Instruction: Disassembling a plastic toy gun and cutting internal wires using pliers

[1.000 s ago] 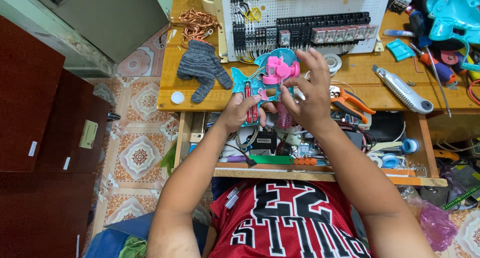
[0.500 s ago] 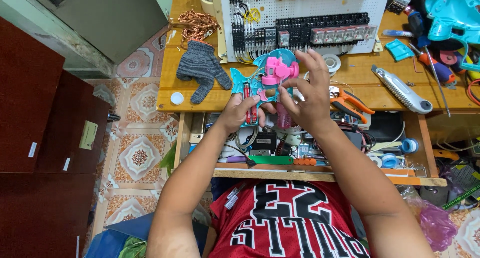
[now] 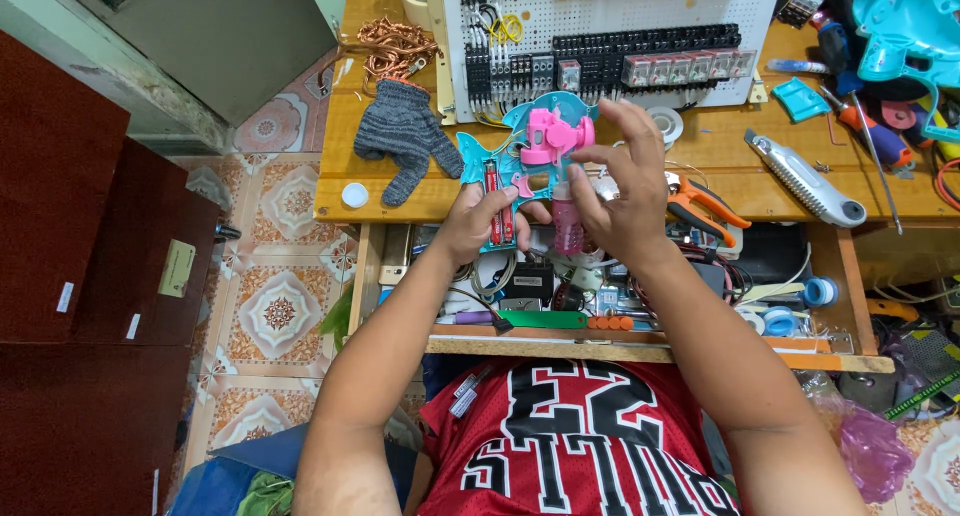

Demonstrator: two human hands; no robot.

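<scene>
A turquoise toy gun shell (image 3: 508, 166) with pink inner parts (image 3: 553, 136) is held over the front edge of the wooden workbench (image 3: 760, 191). My left hand (image 3: 478, 221) grips its handle end from below, where red batteries show. My right hand (image 3: 622, 191) is closed on the pink parts, thumb and fingers pinching near a small pink bottle (image 3: 567, 221) hanging under the toy.
A grey knitted glove (image 3: 405, 136), a copper wire coil (image 3: 390, 46) and a white cap (image 3: 355, 194) lie left. A white panel of relays and terminals (image 3: 610, 36) stands behind. Orange pliers (image 3: 705, 204), a utility knife (image 3: 805, 181), screwdrivers and another turquoise shell (image 3: 905, 21) lie right. An open drawer (image 3: 560, 296) holds clutter.
</scene>
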